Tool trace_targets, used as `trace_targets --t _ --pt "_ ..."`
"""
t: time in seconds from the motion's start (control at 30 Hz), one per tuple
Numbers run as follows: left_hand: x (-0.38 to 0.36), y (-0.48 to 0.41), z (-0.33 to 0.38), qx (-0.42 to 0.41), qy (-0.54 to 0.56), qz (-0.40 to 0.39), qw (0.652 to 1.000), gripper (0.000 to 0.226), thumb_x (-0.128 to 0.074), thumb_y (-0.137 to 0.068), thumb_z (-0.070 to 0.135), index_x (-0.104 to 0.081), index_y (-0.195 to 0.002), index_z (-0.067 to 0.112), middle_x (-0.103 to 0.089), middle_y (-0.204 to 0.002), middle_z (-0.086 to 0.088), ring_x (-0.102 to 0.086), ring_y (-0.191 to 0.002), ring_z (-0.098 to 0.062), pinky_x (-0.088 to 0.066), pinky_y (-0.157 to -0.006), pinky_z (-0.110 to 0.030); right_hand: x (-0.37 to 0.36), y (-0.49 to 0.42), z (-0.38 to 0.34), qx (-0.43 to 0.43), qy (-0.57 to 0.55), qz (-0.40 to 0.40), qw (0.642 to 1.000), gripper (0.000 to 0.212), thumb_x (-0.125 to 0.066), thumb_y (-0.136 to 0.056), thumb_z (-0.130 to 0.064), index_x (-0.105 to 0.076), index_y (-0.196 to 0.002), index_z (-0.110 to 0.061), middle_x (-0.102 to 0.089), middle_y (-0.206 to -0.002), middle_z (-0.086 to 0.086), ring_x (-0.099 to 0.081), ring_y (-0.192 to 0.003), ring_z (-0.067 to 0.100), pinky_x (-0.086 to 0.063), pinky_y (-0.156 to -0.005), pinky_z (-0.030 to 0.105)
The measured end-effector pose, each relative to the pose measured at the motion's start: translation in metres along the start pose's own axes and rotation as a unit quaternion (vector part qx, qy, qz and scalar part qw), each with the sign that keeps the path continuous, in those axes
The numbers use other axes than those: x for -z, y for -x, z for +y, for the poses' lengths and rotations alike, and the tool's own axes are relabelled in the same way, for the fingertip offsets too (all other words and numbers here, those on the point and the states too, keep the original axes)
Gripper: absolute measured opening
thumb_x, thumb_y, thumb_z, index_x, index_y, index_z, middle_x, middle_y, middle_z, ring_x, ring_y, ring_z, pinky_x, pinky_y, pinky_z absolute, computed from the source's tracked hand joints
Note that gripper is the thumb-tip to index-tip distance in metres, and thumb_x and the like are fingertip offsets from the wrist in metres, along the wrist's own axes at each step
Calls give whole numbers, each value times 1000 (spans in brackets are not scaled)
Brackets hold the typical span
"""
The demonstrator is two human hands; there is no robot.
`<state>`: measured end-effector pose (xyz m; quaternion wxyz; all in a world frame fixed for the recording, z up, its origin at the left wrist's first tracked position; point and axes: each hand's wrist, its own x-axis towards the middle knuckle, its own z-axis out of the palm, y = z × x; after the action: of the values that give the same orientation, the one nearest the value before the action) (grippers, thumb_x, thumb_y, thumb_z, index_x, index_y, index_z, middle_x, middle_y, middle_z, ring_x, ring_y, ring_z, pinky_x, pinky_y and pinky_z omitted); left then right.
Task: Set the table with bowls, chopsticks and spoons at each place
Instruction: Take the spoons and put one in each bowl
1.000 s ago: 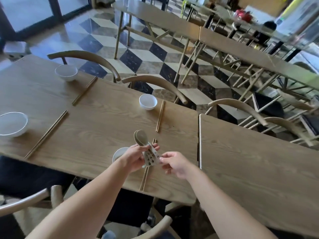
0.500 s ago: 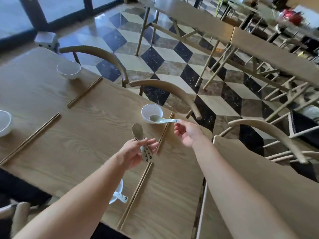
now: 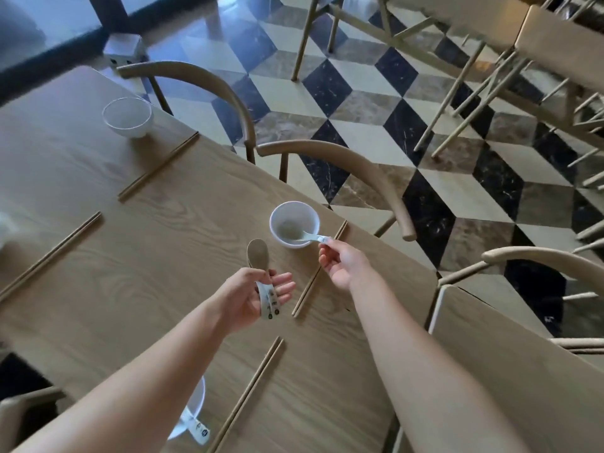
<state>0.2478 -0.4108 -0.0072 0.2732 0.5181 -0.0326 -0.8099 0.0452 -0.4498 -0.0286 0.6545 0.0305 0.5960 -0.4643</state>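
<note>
A spoon [image 3: 302, 236] is pinched by its handle in the right hand [image 3: 340, 264], its scoop resting inside the bowl [image 3: 294, 223] at the table's [image 3: 147, 256] far edge. Nearer than that bowl, stacked spoons [image 3: 263, 282] are gripped by the left hand [image 3: 250, 297], and chopsticks [image 3: 318, 269] lie just right of it.

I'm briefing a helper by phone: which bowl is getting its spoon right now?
On the long wooden table, find the far edge by the curved chair backs. The small white bowl nearest the right hand is it: the only far-side bowl holding a spoon.
</note>
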Motion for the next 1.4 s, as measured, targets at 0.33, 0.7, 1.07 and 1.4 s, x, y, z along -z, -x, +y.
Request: trace_targets --t 0.33,0.7,1.07,1.4 --pt "14 14 2 -22 -1 32 999 33 -30 -89 -16 -50 -110 -2 -71 -112 -23 -75 -86 -35 -54 -86 -47 0 2 11 -14 8 25 1000 10 -56 -95 0 -59 -88 -6 -61 -75 9 -58 -57 15 -51 -43 19" --pt "82 86 -36 -117 20 -27 993 26 -45 -93 -18 -55 -111 -3 -72 -110 -24 -74 -88 -31 -56 -82 -47 -31 137 158 34 262 -155 952 20 -65 -91 -10 -61 -109 -19 -65 -84 2 -58 -61 11 -43 -51 24" --pt "268 260 -78 -152 10 -37 988 16 -54 -99 2 -63 -106 -8 -70 -102 -22 -74 -61 -19 -52 -43 -21 -96 289 351 100 314 -121 936 11 -67 -91 -8 -60 -98 -4 -61 -76 10 -53 -48 10 -44 -43 20" --pt "457 392 -55 -229 44 70 970 24 -56 -100 11 -66 -105 -10 -75 -84 -21 -76 -68 -25 -63 -62 -35 -205 377 485 50 240 -241 939 6 -66 -89 -1 -62 -93 3 -62 -73 14 -60 -54 16 -53 -51 23"
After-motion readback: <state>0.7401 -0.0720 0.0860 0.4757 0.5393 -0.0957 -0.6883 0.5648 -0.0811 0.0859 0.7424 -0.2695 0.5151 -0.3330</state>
